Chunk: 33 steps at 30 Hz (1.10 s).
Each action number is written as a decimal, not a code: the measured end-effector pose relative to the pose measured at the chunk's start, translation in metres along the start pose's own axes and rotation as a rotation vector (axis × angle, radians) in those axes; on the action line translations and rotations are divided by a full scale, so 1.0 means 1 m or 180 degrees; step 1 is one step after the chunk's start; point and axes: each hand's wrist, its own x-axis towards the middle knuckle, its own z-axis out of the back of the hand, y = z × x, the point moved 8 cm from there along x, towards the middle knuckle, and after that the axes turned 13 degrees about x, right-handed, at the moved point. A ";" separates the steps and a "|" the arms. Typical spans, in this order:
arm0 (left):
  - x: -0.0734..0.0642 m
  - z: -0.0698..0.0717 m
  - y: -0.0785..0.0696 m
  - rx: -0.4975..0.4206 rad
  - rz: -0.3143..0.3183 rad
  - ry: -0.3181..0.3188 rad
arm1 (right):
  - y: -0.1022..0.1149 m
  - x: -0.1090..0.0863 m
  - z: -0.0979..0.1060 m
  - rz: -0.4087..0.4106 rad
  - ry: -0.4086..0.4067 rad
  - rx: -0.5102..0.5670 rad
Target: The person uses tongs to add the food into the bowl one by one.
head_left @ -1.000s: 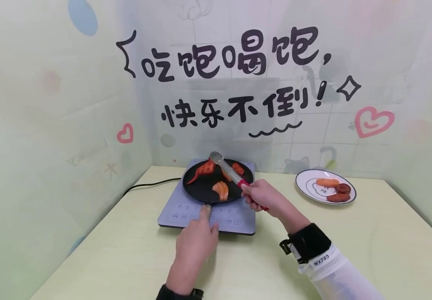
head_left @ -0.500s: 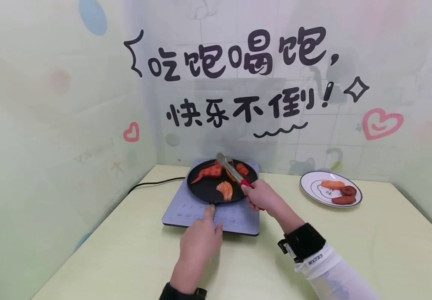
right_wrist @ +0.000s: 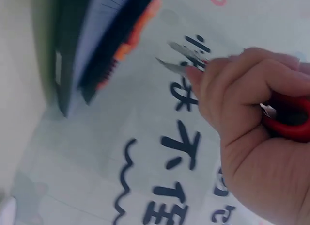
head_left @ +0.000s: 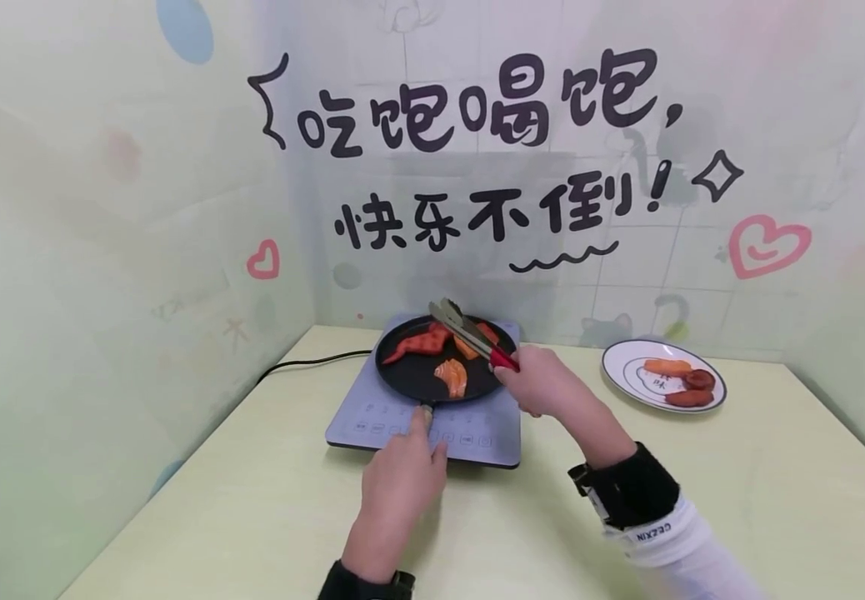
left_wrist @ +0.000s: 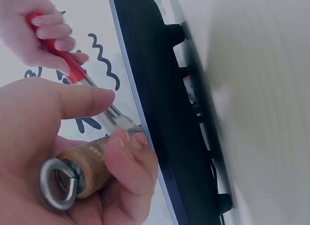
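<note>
A black frying pan (head_left: 406, 381) sits on the induction cooker (head_left: 353, 432). My left hand (head_left: 400, 483) holds its wooden handle (left_wrist: 89, 169), which ends in a metal ring (left_wrist: 57, 184) in the left wrist view. In the pan lie a red wing-shaped piece (head_left: 419, 343), an orange salmon slice (head_left: 452, 378) with white stripes, and more orange pieces (head_left: 466, 347) partly behind the tongs. My right hand (head_left: 548, 385) grips red-handled metal tongs (head_left: 472, 331) slanting over the pan's far side. In the right wrist view, the tong tips are apart from the food with nothing between them.
To the right on the pale table (head_left: 522, 517) stands a white plate (head_left: 623, 367) with a dark rim, holding an orange piece (head_left: 667, 367) and reddish-brown pieces (head_left: 689, 398). A black cord (head_left: 312, 361) runs left from the cooker. Walls (head_left: 417, 283) rise behind and at the sides.
My right hand has turned and lifted slightly, and the tongs' two arms now show spread apart. My left hand stays on the handle. The whole view has shifted a little.
</note>
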 end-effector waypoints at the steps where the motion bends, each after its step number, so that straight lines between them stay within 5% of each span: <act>1: 0.000 0.000 0.000 0.0000 -0.0004 -0.0010 | 0.003 -0.004 0.003 -0.0006 0.0027 -0.0123; 10: 0.000 0.003 -0.004 0.0014 -0.0028 -0.0026 | 0.018 -0.030 0.014 0.0044 0.0113 -0.0908; 33: -0.002 0.001 -0.002 0.0033 -0.0037 -0.0027 | 0.005 -0.006 -0.021 0.0093 -0.0038 -0.0844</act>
